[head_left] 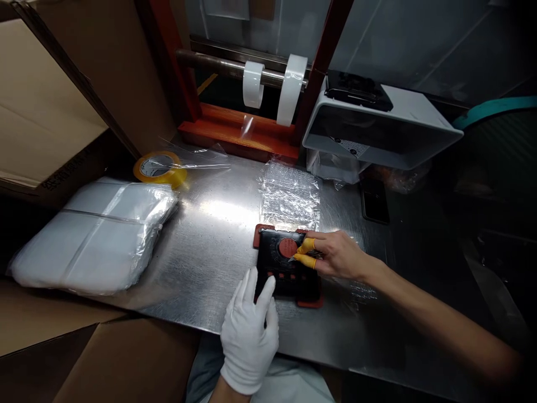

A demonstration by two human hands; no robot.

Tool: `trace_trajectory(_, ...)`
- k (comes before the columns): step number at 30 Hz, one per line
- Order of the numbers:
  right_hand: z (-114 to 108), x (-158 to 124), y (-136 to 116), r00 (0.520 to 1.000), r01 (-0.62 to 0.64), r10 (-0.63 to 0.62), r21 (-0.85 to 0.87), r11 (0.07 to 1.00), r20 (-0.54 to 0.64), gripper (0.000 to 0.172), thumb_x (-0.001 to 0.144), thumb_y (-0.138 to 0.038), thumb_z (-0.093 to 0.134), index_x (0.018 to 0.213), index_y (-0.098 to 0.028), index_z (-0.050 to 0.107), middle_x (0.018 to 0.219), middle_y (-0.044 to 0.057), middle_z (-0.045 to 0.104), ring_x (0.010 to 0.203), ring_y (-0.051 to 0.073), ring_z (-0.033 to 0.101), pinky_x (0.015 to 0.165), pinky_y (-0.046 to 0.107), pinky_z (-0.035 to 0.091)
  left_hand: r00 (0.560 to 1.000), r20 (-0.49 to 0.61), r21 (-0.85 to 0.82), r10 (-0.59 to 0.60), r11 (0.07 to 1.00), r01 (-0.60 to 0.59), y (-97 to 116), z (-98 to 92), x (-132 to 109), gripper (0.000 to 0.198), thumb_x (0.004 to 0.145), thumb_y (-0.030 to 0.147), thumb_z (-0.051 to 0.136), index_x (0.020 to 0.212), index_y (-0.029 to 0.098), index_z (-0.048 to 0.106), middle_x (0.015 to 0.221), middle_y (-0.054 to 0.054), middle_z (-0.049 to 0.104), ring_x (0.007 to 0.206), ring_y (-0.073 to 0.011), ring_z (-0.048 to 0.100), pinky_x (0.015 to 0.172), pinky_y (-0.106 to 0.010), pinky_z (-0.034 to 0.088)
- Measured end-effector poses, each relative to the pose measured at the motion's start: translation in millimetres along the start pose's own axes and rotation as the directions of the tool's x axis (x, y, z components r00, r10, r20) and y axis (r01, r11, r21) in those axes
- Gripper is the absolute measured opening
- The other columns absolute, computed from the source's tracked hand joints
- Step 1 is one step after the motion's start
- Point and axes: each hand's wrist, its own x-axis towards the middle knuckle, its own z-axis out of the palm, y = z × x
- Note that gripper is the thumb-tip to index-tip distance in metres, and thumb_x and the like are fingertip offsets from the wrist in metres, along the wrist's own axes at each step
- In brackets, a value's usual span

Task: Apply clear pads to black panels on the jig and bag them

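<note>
A black plastic panel point(277, 285) with a round opening lies on a red fixture point(309, 303) on the metal table. Red shows through the opening and through a row of smaller slots. My left hand point(248, 336), in a white glove, rests its outstretched fingers on the panel's lower left side. Over the round opening is my right hand point(335, 254), bare except for yellow covers on the thumb and a finger. Those two tips are pinched around something small and pointed that I cannot make out.
Clear bubble wrap point(289, 193) lies behind the panel. A stack of plastic bags point(96, 235) and a yellow tape roll point(161, 169) are at left. White tape rolls point(292, 89) hang on a red frame point(239, 134). A grey bin point(419, 106) and a phone point(375, 200) are at right.
</note>
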Motion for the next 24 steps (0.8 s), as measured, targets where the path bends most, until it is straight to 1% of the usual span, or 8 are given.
trace_trajectory(5,-6,-20,5,0.922,-0.255,0.376,0.587,0.768,-0.091,0.021,0.084,-0.041,0.075,0.080,-0.020,0.070,0.076,0.002,0.069,0.063,0.015,0.061,0.055,0.025,0.048,1.000,-0.021,-0.007,0.004,1.000,-0.005,0,-0.4,-2,0.054,0.090,0.009,0.059,0.141,0.028,0.054,0.154,-0.012,0.043,0.143,-0.0290,0.041,0.107,-0.049,0.047)
trace_trajectory(8,-7,-52,9,0.821,-0.401,0.553,0.548,0.734,-0.140,0.021,0.083,-0.041,0.075,0.089,-0.021,0.073,0.079,0.003,0.070,0.064,0.015,0.061,0.054,0.025,0.048,1.000,-0.018,-0.022,0.000,1.000,0.000,0,-3.2,0,0.051,0.092,0.011,0.058,0.140,0.028,0.055,0.154,-0.012,0.044,0.144,-0.0282,0.040,0.108,-0.049,0.047)
trace_trajectory(11,-6,-95,18,0.666,-0.524,0.687,0.473,0.708,-0.290,0.028,0.084,-0.041,0.070,0.106,-0.023,0.073,0.098,0.006,0.073,0.080,0.020,0.067,0.064,0.029,0.052,0.998,0.055,-0.023,0.007,1.000,-0.006,4,-7.7,11,0.049,0.094,0.017,0.056,0.142,0.026,0.053,0.159,-0.012,0.036,0.148,-0.0302,0.032,0.111,-0.051,0.044)
trace_trajectory(14,-4,-141,31,0.484,-0.679,0.765,0.370,0.634,-0.425,0.034,0.084,-0.038,0.065,0.114,-0.024,0.071,0.100,0.007,0.074,0.082,0.022,0.068,0.067,0.031,0.052,0.969,0.195,-0.010,0.150,0.988,-0.151,8,-8.7,36,0.050,0.097,0.030,0.054,0.147,0.025,0.049,0.162,-0.012,0.029,0.152,-0.0327,0.020,0.118,-0.055,0.034)
trace_trajectory(17,-2,-181,39,0.398,-0.784,0.782,0.265,0.562,-0.480,0.036,0.082,-0.037,0.062,0.114,-0.024,0.071,0.101,0.007,0.074,0.082,0.024,0.068,0.067,0.034,0.052,0.914,0.274,0.021,0.300,0.948,-0.317,3,-4.5,68,0.056,0.100,0.042,0.048,0.150,0.019,0.045,0.159,-0.014,0.036,0.152,-0.0331,0.021,0.123,-0.056,0.026)
trace_trajectory(19,-2,-199,40,0.382,-0.805,0.784,0.241,0.542,-0.489,0.037,0.082,-0.039,0.061,0.115,-0.024,0.070,0.104,0.007,0.074,0.078,0.023,0.068,0.067,0.035,0.052,0.954,0.229,0.100,0.193,0.970,-0.220,-3,-2.5,87,0.065,0.099,0.045,0.046,0.149,0.004,0.042,0.156,-0.024,0.037,0.149,-0.0384,0.025,0.121,-0.058,0.028)
trace_trajectory(21,-1,-210,39,0.360,-0.818,0.790,0.239,0.523,-0.495,0.036,0.085,-0.041,0.060,0.116,-0.025,0.069,0.104,0.006,0.074,0.067,0.020,0.065,0.063,0.035,0.051,0.993,0.116,0.154,-0.025,0.988,0.007,-7,-4.0,98,0.073,0.098,0.046,0.047,0.146,-0.010,0.039,0.152,-0.034,0.035,0.146,-0.0448,0.029,0.116,-0.059,0.034)
trace_trajectory(24,0,-210,39,0.344,-0.828,0.776,0.219,0.516,-0.528,0.034,0.088,-0.041,0.058,0.117,-0.027,0.069,0.104,0.006,0.073,0.068,0.021,0.065,0.062,0.035,0.050,0.987,-0.023,0.034,-0.156,0.987,0.157,0,-12.7,92,0.066,0.100,0.039,0.046,0.149,-0.005,0.037,0.152,-0.031,0.039,0.142,-0.0411,0.038,0.114,-0.055,0.040)
